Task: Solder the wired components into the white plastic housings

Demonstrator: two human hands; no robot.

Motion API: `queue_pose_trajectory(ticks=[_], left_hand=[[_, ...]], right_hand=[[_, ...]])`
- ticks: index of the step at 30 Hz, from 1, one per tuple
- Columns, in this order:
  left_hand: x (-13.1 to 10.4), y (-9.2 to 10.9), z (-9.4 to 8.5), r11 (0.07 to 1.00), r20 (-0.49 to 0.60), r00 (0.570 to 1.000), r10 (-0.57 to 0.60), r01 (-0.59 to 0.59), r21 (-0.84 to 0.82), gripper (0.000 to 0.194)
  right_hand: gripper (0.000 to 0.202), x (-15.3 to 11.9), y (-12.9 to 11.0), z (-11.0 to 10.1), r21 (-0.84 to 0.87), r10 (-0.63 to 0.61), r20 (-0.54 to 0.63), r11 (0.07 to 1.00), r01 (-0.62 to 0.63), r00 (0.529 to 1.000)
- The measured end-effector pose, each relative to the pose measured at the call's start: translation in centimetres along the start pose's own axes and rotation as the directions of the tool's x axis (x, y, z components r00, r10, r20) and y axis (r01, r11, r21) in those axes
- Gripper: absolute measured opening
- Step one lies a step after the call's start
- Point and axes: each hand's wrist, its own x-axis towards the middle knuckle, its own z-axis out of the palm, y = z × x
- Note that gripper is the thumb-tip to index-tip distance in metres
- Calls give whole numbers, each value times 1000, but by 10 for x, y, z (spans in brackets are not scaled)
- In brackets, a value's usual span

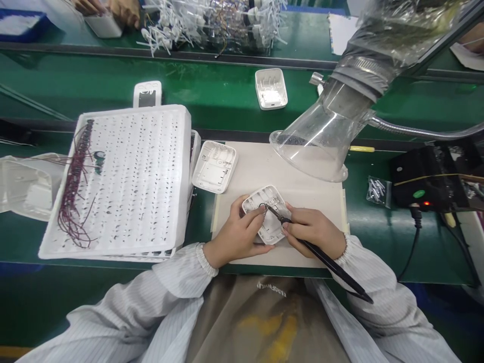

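A white plastic housing (270, 229) is tilted over the beige mat (249, 161) in front of me. My left hand (240, 232) grips its left side, with thumb and fingers at its edge and one fingertip over the inside. In my right hand (315, 232) is a black soldering iron (333, 264), held like a pen. The iron's thin tip reaches inside the housing, close to my left fingertip. A small dark loop, perhaps a wire, shows at that fingertip. Another open white housing (215, 167) lies at the mat's upper left corner.
White foam trays (128, 201) with dark red wires (75, 201) are stacked at left, beside a white bin (28, 186). A clear fume hood (313, 136) overhangs the mat. At right are a black soldering station (423, 176) and a small bag (378, 191). Another person's hands (113, 10) show at top left.
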Motion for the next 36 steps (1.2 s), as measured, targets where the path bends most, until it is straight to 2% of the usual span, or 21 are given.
queue_pose_trajectory(ticks=[17, 24, 27, 30, 33, 36], left_hand=[[-2, -1, 0, 1000, 26, 1000, -16, 17, -26, 63], [-6, -2, 3, 997, 47, 997, -65, 67, -35, 71], [-8, -2, 4, 995, 59, 994, -91, 93, -35, 78], [-9, -1, 5, 991, 75, 990, -121, 125, -46, 82], [-9, 0, 5, 983, 98, 981, -165, 172, -70, 86], [-6, -1, 4, 967, 147, 964, -223, 237, -89, 96]], right_hand=[[27, -1, 2, 1, -55, -12, 31, 998, 13, 999], [27, -1, 3, 4, -34, -31, -12, 999, 31, 999], [23, -4, 7, 4, 62, -36, -117, 997, 43, 992], [19, -9, 12, 4, 209, 39, -214, 978, 7, 976], [21, -13, 16, 3, 327, 123, -237, 944, -40, 964], [20, -14, 16, 3, 366, 132, -259, 930, -30, 957]])
